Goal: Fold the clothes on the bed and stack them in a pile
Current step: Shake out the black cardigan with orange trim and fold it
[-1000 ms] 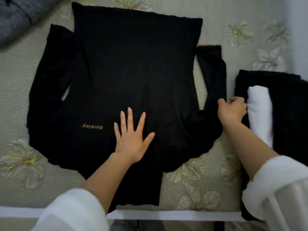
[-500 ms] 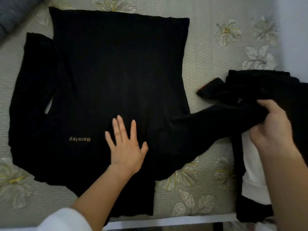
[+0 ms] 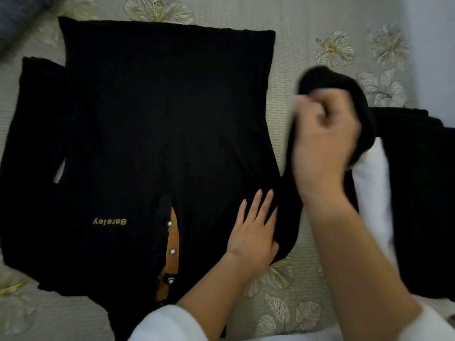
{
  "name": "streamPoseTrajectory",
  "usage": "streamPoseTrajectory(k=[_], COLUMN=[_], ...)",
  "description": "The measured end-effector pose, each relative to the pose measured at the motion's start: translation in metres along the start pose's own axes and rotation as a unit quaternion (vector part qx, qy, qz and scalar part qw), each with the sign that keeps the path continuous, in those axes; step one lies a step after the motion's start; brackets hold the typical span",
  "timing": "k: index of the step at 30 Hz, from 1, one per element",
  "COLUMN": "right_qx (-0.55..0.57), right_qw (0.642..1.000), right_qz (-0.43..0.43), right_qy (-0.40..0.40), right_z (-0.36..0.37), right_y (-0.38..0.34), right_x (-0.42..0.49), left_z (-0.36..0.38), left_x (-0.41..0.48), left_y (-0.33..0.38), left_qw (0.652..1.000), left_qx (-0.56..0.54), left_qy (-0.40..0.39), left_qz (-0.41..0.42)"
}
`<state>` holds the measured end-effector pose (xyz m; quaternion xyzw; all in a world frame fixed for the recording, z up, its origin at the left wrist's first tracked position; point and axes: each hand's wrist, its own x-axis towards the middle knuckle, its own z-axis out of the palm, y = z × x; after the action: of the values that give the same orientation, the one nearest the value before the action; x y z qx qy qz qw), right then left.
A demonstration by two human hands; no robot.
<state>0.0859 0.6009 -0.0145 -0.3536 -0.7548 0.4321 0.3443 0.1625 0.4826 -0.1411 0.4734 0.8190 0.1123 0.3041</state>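
Observation:
A black long-sleeved shirt (image 3: pixel 160 124) lies spread flat on the bed, collar towards me, with gold lettering and an orange button placket showing. My left hand (image 3: pixel 253 230) presses flat on its right shoulder area, fingers straight. My right hand (image 3: pixel 322 143) grips the shirt's right sleeve (image 3: pixel 344 94) and holds it lifted above the bed, blurred by motion. The left sleeve lies flat along the shirt's left side. A pile of folded clothes (image 3: pixel 413 193), black with a white piece (image 3: pixel 371 183), sits at the right.
The bed cover (image 3: pixel 295 70) is pale green with flower prints. A grey garment (image 3: pixel 14 23) lies at the far left corner. The bed's near edge runs along the bottom. A pale wall stands at the far right.
My right hand has lifted the right sleeve off the pile side and swung it up and left towards the shirt body. My left hand slid right to the shoulder.

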Motion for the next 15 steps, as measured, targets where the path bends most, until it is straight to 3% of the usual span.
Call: streamPoseTrajectory(k=[1,3,5,6,8,11,13,15], right_qx=[-0.041,-0.109,-0.195,-0.231,-0.257,-0.274,-0.304,-0.324], right_qw=[0.991,0.924,0.84,0.811,0.813,0.869,0.869,0.858], right_qz=[-0.056,-0.123,-0.136,-0.128,-0.088,-0.05,-0.059,-0.061], right_qy=[-0.118,-0.345,-0.487,-0.521,-0.515,-0.409,-0.386,-0.393], right_z=[0.016,0.039,0.048,0.048,0.038,0.024,0.019,0.018], right_y=[-0.002,0.007,0.026,0.037,0.058,0.081,0.093,0.101], right_x=[-0.006,-0.018,-0.028,-0.031,-0.036,-0.04,-0.046,-0.052], left_z=[-0.001,-0.003,-0.003,-0.003,-0.004,-0.02,-0.038,-0.06], left_x=[-0.004,-0.012,-0.022,-0.027,-0.041,-0.062,-0.067,-0.057], left_y=[-0.003,-0.006,-0.007,-0.009,-0.016,-0.043,-0.071,-0.105], left_qw=[1.0,0.999,0.998,0.998,0.997,0.988,0.969,0.924], left_qx=[0.018,0.042,0.055,0.058,0.047,-0.056,-0.143,-0.214], left_qy=[-0.008,-0.021,-0.023,-0.02,-0.002,0.07,0.19,0.31], left_qz=[0.012,0.022,0.025,0.028,0.061,0.125,0.072,-0.068])
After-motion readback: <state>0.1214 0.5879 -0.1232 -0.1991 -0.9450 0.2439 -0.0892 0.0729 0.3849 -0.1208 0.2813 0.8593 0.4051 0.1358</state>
